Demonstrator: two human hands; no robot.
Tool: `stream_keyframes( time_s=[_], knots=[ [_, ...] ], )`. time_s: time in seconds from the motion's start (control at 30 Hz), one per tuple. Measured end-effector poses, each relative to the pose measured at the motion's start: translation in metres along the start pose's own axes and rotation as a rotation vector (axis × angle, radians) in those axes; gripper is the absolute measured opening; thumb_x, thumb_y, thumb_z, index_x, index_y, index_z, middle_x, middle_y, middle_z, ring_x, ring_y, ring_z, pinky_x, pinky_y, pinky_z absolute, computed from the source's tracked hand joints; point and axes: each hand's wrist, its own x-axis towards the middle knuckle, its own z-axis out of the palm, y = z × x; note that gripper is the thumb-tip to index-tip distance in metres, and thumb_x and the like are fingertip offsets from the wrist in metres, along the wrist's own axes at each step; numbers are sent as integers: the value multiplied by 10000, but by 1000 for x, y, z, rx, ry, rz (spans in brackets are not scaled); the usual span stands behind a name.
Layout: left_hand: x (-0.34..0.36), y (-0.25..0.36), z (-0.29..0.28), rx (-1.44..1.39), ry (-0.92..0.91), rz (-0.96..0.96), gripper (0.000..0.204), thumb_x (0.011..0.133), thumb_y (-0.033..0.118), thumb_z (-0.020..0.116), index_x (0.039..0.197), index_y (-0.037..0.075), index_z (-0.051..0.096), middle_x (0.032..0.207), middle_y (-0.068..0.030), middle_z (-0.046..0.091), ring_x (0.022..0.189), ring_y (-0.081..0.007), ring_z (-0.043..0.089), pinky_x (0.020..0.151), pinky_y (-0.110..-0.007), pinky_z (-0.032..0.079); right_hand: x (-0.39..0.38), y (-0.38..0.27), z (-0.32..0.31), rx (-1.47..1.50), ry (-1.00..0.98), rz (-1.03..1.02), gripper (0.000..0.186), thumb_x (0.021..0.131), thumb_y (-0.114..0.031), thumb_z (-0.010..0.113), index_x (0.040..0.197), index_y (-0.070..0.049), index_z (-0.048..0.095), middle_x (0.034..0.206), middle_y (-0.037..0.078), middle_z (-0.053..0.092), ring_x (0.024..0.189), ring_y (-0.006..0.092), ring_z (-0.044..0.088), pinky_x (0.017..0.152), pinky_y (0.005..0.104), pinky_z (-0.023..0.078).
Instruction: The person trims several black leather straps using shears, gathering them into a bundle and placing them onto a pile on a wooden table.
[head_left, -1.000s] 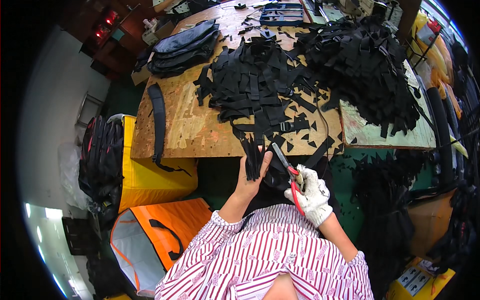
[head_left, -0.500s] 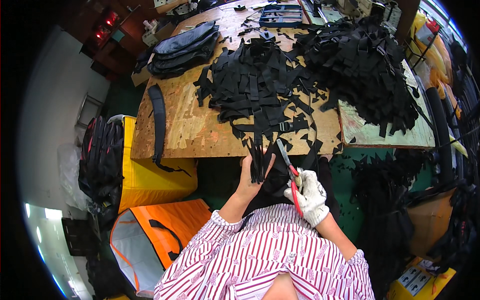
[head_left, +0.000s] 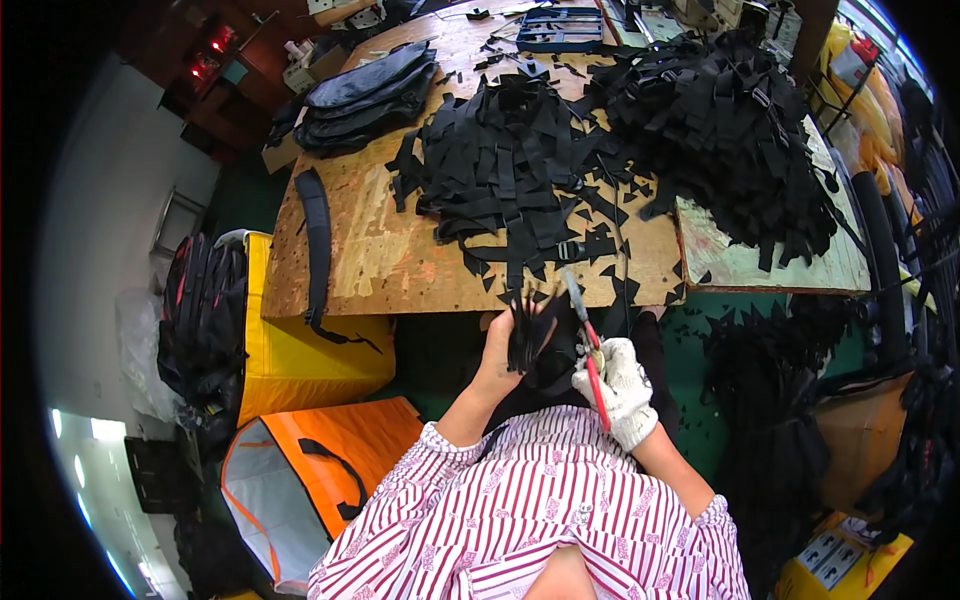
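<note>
My bare left hand (head_left: 500, 355) grips a small bundle of black strap pieces (head_left: 524, 330), held upright just below the near edge of the wooden worktable (head_left: 370, 260). My right hand (head_left: 620, 385), in a white knit glove, is shut on red-handled scissors (head_left: 588, 335) whose blades point up toward the table edge, right beside the bundle. On the table a big heap of cut black straps (head_left: 510, 170) lies straight ahead, with a denser pile of black webbing (head_left: 730, 130) to its right.
A long black strap (head_left: 318, 250) hangs over the table's left edge. Folded dark bags (head_left: 365, 95) lie at the far left, a blue tray (head_left: 560, 30) at the back. Yellow and orange bag panels (head_left: 300, 340) stand below left, and black scraps litter the green floor (head_left: 740, 330).
My left hand has lifted the strap bundle slightly toward the table edge. The scissors have tipped more upright next to it.
</note>
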Motion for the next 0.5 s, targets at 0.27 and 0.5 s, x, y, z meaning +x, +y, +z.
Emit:
stream_keyframes(
  time_s=[0.27, 0.5],
  knots=[
    [13, 49, 22, 63, 211, -160, 200, 874, 223, 644, 977, 67, 572, 754, -49, 609, 680, -119, 591, 583, -235, 458, 16, 1, -6, 425, 80, 50, 421, 749, -39, 702, 1034, -56, 392, 857, 34, 527, 705, 86, 508, 596, 228, 436],
    [29, 48, 14, -165, 204, -196, 167, 882, 165, 616, 990, 38, 605, 953, -124, 666, 784, -184, 648, 713, -323, 552, 22, 3, 0, 432, 133, -102, 456, 768, -61, 731, 1079, -62, 398, 936, 62, 566, 815, 111, 550, 707, 257, 481]
  ],
)
